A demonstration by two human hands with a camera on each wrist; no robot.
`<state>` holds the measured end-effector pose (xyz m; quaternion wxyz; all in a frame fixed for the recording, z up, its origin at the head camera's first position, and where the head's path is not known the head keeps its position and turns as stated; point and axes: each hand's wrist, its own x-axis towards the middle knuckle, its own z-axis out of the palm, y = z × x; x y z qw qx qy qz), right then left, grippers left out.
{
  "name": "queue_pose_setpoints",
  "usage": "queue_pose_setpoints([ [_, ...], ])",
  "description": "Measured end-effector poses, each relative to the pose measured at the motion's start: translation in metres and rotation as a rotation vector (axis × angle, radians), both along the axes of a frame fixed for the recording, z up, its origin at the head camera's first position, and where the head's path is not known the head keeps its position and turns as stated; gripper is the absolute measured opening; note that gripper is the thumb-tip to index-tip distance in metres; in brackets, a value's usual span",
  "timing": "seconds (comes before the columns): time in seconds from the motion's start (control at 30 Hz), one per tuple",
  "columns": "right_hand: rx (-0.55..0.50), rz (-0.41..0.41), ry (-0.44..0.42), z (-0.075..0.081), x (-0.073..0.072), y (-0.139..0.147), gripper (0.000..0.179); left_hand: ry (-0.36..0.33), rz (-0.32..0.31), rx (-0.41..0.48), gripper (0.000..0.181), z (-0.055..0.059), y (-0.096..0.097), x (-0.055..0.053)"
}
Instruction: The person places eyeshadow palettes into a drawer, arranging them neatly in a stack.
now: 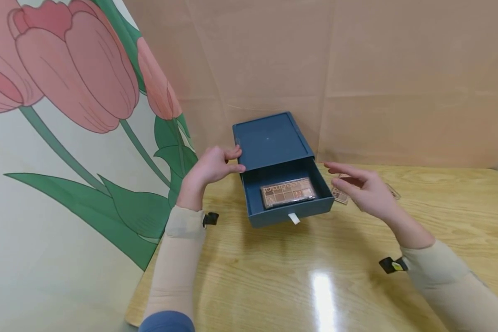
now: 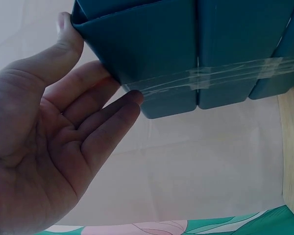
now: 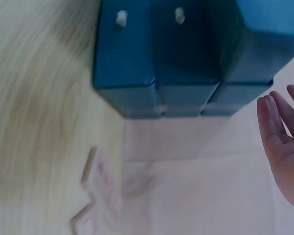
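A dark blue stacked drawer box stands on the table, its top drawer pulled out with a white tab at the front. Inside that drawer lies an eyeshadow palette with brown pans. My left hand holds the box's upper left edge, thumb at the front corner and fingertips against the side. To the right of the drawer, my right hand hovers with fingers extended, apart from the box. Behind it, another palette is partly hidden on the table.
The wooden table meets a beige sheet at the back. A tulip-printed panel rises along the left. Clear tape joins the stacked drawer units. Past the right hand, the edge of a further flat item shows.
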<state>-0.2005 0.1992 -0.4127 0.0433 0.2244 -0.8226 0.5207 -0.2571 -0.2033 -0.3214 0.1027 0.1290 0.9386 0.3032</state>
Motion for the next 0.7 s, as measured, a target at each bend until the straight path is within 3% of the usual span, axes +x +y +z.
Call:
queue_pose_setpoints([
  [0.33, 0.036, -0.079, -0.115, -0.039, -0.020, 0.056, 0.046, 0.019, -0.023, 0.015, 0.062, 0.000, 0.002, -0.001],
  [0.53, 0.211, -0.091, -0.234, -0.060, -0.032, 0.100, 0.061, 0.029, -0.030, 0.005, 0.062, 0.000, 0.002, 0.000],
  [0.7, 0.326, -0.119, -0.265, -0.078, -0.044, 0.131, 0.071, 0.034, -0.025, 0.005, 0.060, -0.001, 0.002, 0.000],
])
